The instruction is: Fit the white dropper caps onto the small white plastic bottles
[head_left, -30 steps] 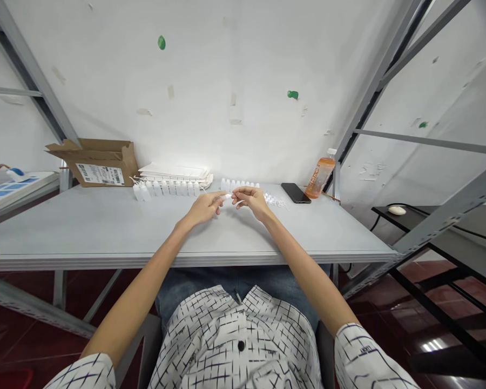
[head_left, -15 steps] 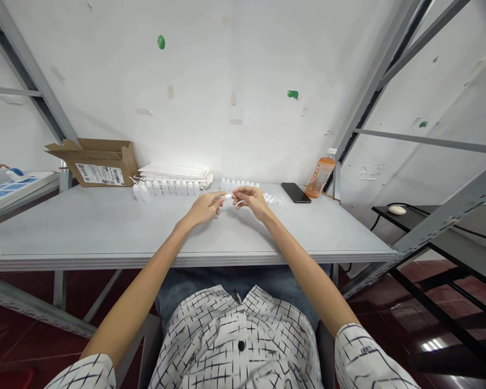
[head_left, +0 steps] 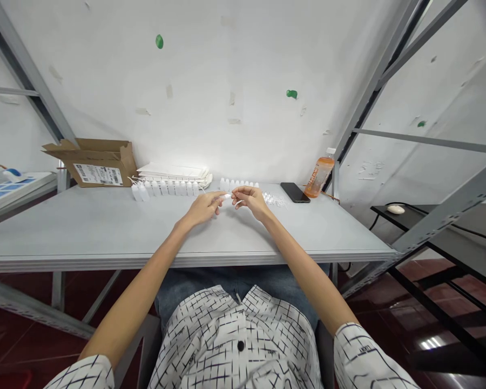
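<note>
Low over the middle of the table, my left hand point(head_left: 203, 208) is closed round a small white plastic bottle point(head_left: 227, 196), which lies nearly sideways. At the bottle's right end the fingers of my right hand point(head_left: 251, 200) are pinched together; what they grip is too small to make out. Behind the hands stands a row of small white bottles point(head_left: 237, 183), partly hidden by the right hand. Small white pieces point(head_left: 274, 200) lie scattered just right of the right hand. To the left, another row of white bottles point(head_left: 170, 188) stands upright, with thin tips on some.
An opened cardboard box point(head_left: 99, 165) sits at the back left of the grey table point(head_left: 113, 229). Beside it is a stack of white paper point(head_left: 176, 170). A black phone point(head_left: 295, 192) and a bottle of orange drink point(head_left: 321, 175) are at the back right. Metal posts flank the table.
The view has shifted very slightly. Both hands keep the same place and hold, with the small bottle still between them.
</note>
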### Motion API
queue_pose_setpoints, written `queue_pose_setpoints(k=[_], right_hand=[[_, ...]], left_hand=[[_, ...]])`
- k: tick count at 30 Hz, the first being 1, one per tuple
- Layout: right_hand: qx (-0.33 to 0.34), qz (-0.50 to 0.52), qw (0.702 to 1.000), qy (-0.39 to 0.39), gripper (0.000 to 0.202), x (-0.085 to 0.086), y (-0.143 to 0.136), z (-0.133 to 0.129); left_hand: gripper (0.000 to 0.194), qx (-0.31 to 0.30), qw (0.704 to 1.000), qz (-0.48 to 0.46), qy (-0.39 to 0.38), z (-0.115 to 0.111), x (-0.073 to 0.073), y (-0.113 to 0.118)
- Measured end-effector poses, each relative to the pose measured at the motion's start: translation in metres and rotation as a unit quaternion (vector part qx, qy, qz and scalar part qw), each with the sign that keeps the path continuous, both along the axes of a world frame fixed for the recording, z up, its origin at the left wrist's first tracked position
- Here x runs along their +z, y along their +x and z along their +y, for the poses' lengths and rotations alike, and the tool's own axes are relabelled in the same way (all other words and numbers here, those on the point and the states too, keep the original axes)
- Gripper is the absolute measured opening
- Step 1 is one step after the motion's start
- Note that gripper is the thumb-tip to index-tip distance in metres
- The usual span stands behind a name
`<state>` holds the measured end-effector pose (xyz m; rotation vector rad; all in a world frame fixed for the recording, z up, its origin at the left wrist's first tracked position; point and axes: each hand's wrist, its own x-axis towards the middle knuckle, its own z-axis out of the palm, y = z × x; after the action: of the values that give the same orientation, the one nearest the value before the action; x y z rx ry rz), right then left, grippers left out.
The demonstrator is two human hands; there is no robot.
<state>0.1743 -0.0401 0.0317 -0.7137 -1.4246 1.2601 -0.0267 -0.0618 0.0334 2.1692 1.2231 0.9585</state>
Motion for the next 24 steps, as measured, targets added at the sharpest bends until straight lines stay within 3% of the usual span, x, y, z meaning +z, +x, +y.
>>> queue_pose_setpoints(k=[12, 24], right_hand=[[0.008, 0.024, 1.0, -0.018, 0.029, 0.0013, 0.0011, 0.0], [0.082, 0.061, 0.993, -0.055, 0.023, 0.0076, 0.0024, -0.0033]], left_hand=[[0.052, -0.006, 0.999, -0.048, -0.02, -0.0032, 0.0037, 0.0017], [0.051, -0.031, 0.991, -0.126, -0.043, -0.0049, 0.0041, 0.0039]])
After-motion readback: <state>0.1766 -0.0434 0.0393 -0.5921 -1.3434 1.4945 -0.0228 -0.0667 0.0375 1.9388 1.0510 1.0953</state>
